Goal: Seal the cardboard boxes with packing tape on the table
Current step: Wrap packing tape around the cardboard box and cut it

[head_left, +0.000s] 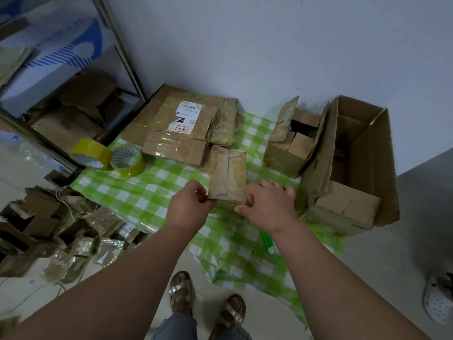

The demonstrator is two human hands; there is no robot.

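Note:
A small worn cardboard box lies on the green checked tablecloth near its front edge. My left hand pinches the box's near left corner. My right hand grips its near right edge, fingers curled round it. Two rolls of yellow packing tape sit side by side at the table's left edge, well away from both hands.
A stack of flattened taped boxes with a shipping label lies at the back. A torn small box and a big open carton stand at the right. Crumpled boxes litter the floor at the left, beside a metal shelf.

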